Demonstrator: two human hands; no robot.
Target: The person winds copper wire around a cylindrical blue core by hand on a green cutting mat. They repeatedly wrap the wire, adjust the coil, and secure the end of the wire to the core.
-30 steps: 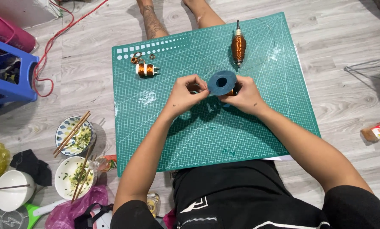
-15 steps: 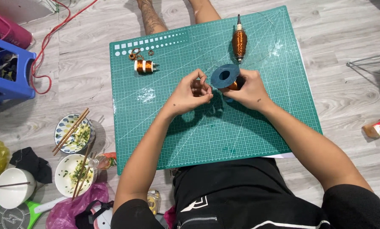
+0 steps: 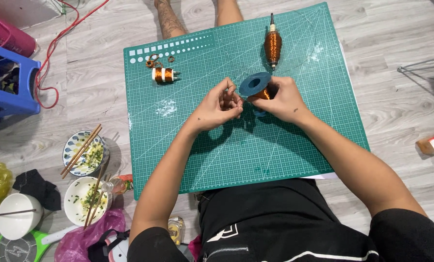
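Blue plastic spool of copper wire (image 3: 257,86) — held just above the middle of the green gridded cutting mat (image 3: 294,145), tipped so one round flange faces up and the copper winding shows beneath it. Your right hand (image 3: 284,99) is wrapped around the spool from its 3 o'clock side, fingers closed on the body. Your left hand (image 3: 220,105) sits at the spool's 9 o'clock, almost touching it, fingertips pinched together; whether a strand of wire lies between them is too fine to tell.

At 12 o'clock from the spool, near the mat's far edge, lies a long copper-wound spindle-shaped coil with a metal shaft (image 3: 273,43), fully covered in wire and well apart from your hands. At 10 o'clock rests a small copper coil on a white bobbin (image 3: 163,74), with a few loose copper rings (image 3: 154,61) just beyond it.

Progress, as a judgement: two wound pieces lie set aside looking complete, plenty of wire is left on the spool, and no bare bobbin or core shows in your hands — so any further winding is not visibly under way.

Off the mat at 8 o'clock — two used bowls with chopsticks (image 3: 83,155) on the grey wood-look floor (image 3: 396,39). A blue plastic stool (image 3: 13,90) stands at 9 o'clock.
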